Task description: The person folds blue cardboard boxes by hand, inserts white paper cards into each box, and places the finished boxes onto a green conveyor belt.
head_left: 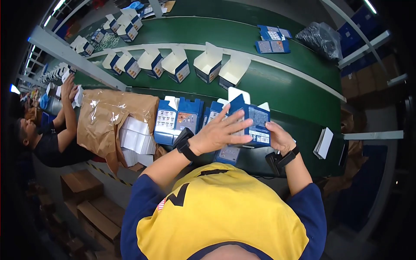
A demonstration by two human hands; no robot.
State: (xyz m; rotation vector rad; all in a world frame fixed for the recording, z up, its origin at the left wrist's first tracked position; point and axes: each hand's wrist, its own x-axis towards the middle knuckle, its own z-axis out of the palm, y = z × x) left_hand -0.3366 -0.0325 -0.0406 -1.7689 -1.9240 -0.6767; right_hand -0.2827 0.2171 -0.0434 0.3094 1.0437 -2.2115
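Between my hands is a blue cardboard carton (258, 122) with white inner flaps standing up from its top. My left hand (225, 132) lies across its left side with the fingers spread, pressing on the panel. My right hand (281, 138) grips the carton's right edge, the thumb on its printed face. Under and beside the left hand lie flat blue cartons (228, 154), partly hidden by the hand and carton. To the left is a stack of flat blue cartons (187, 120). A black band with a dark block sits on each wrist.
Opened cartons (175, 65) stand in a row on the green conveyor (277, 82) beyond. A brown paper wrap (99, 106) with folded white inserts (136, 136) is at left, near a co-worker (52, 134). White folded sheets (323, 143) lie right; a black plastic bag (320, 39) is far right.
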